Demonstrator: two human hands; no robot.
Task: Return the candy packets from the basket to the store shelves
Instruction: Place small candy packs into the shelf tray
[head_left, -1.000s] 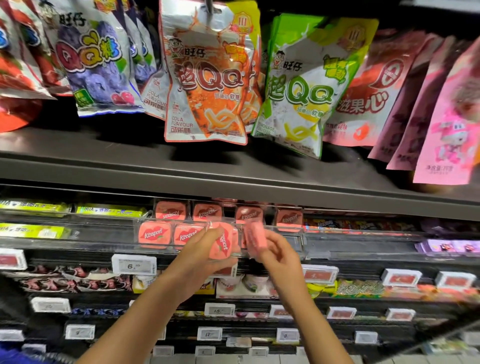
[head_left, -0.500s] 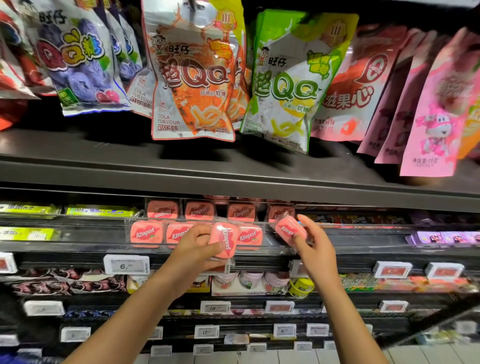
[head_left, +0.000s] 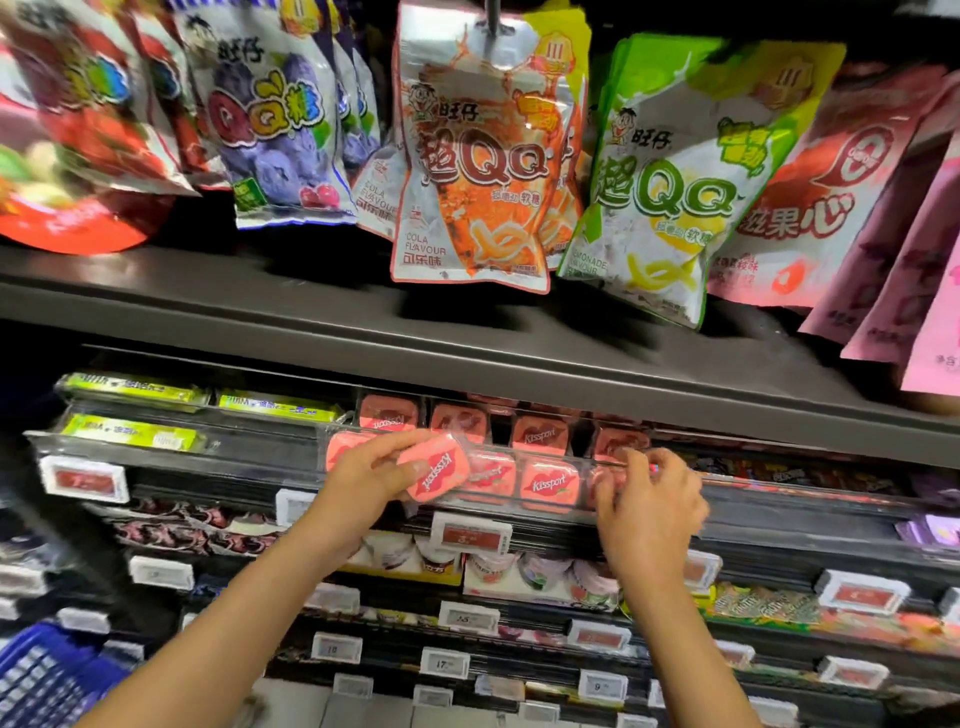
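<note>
My left hand (head_left: 363, 480) grips a pink Kissport candy tin (head_left: 434, 475), tilted on end, just in front of the clear shelf tray (head_left: 519, 506). Several matching pink tins (head_left: 549, 484) stand in that tray, with a darker row (head_left: 540, 435) behind. My right hand (head_left: 647, 506) reaches to the tray's right end. Its fingers curl over the top of another pink tin (head_left: 602, 483), which sits low behind the clear front. A corner of the blue basket (head_left: 36, 675) shows at the bottom left.
Hanging QQ gummy bags, an orange one (head_left: 472, 171) and a green one (head_left: 670, 192), dangle over the grey shelf (head_left: 363, 332) above the tray. Green gum packs (head_left: 130, 434) lie left of the tins. Price tags (head_left: 470, 535) line the lower shelf edges.
My right hand has moved its pink tin to the right and down into the tray's right end. The left hand keeps its tin in front of the tray. The view shifted slightly.
</note>
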